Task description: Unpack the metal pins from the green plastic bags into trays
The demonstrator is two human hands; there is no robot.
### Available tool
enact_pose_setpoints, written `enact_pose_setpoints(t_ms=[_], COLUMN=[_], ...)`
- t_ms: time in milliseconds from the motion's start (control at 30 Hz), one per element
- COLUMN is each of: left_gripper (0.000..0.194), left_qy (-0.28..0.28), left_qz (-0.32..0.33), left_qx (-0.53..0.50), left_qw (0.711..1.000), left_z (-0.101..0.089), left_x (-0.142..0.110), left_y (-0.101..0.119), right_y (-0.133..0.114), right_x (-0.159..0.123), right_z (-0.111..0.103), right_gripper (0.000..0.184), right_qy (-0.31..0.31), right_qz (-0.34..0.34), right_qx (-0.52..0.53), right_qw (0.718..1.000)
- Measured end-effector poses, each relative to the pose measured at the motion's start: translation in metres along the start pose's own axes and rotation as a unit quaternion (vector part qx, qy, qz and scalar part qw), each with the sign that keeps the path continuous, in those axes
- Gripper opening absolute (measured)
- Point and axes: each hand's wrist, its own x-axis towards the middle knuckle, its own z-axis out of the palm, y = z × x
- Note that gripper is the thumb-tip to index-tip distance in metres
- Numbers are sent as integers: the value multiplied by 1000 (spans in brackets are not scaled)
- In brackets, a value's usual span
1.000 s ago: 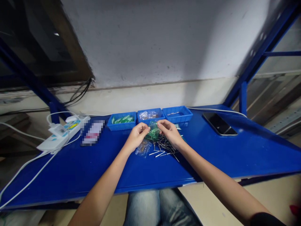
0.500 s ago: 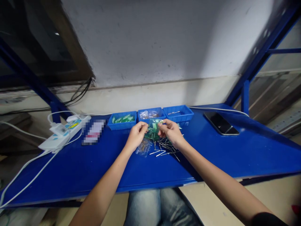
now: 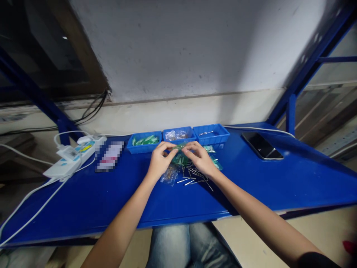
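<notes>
My left hand (image 3: pixel 159 160) and my right hand (image 3: pixel 198 158) are side by side over the blue table (image 3: pixel 251 178), both pinching a small clear bag of green parts (image 3: pixel 180 157) between them. Below the hands lies a scatter of thin metal pins (image 3: pixel 195 176). A small clear bag of brownish parts (image 3: pixel 169 174) lies just under my left wrist. More small green bags (image 3: pixel 215 160) lie to the right of my right hand.
Three small blue trays stand behind the hands: the left tray (image 3: pixel 144 142) holds green parts, the middle tray (image 3: pixel 179 134) clear bags, the right tray (image 3: pixel 211 133) a few pins. A phone (image 3: pixel 261 146) lies at the right. A white power strip (image 3: pixel 73 156) with cables sits at the left.
Both hands have drawn closer together and lowered slightly, and the green bag between them now sits lower against the table. The view has shifted a little.
</notes>
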Motion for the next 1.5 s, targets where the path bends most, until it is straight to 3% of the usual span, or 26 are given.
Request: enact_pose_setpoints(t_ms=[100, 200, 267, 400, 467, 533, 600, 667, 767, 833, 900, 1000, 1100, 1167, 1300, 1400, 1500], left_gripper=[11, 17, 20, 35, 40, 33, 24, 21, 22, 25, 24, 26, 37, 36, 31, 38, 45], left_qy=[-35, -64, -78, -71, -51, -29, 8, 85, 213, 244, 181, 81, 91, 79, -65, -167, -213], left_qz=[103, 137, 90, -96, -141, -135, -93, -40, 34, 48, 34, 9, 24, 54, 99, 71, 48], left_qx=[98, 138, 115, -45, -107, -100, -27, 86, 270, 343, 394, 438, 443, 412, 331, 343, 361], left_qw=[989, 979, 986, 992, 983, 985, 995, 992, 938, 906, 901, 895, 891, 906, 936, 922, 907], left_z=[0, 3, 4, 4, 3, 0, -8, -22, -51, -67, -74, -70, -58, -50, -32, -17, -8], left_x=[-3, -5, -5, -3, -2, -1, 2, 10, 30, 42, 45, 36, 23, 19, 15, 9, 4], left_y=[2, 5, 6, 6, 5, 4, 2, 0, -10, -20, -31, -39, -35, -28, -19, -20, -23], right_y=[3, 7, 6, 2, 0, 0, 0, -1, -2, -2, -1, 3, 7, 10, 16, 25, 38], right_x=[2, 3, 3, -2, -4, -6, -6, -7, -7, -6, -4, 1, 7, 9, 13, 14, 15], right_z=[2, 3, 2, 0, 1, 2, 3, 4, 4, 3, 0, -9, -18, -24, -41, -61, -79], right_gripper=[36, 37, 31, 24, 26, 30, 34, 33, 27, 24, 22, 20, 19, 18, 25, 33, 39], right_qy=[3, 20, 50, 75, 57, 29, 7, 1, 17, 24, 22, 5, -11, -4, 6, -21, -60], right_qz=[73, 102, 78, -43, -104, -138, -144, -139, -125, -113, -100, -79, -47, -27, 37, 110, 153], right_qx=[40, 67, 48, -80, -134, -151, -152, -150, -152, -159, -170, -205, -265, -306, -383, -438, -474], right_qw=[997, 992, 995, 993, 984, 979, 978, 979, 980, 980, 980, 976, 963, 952, 923, 892, 865])
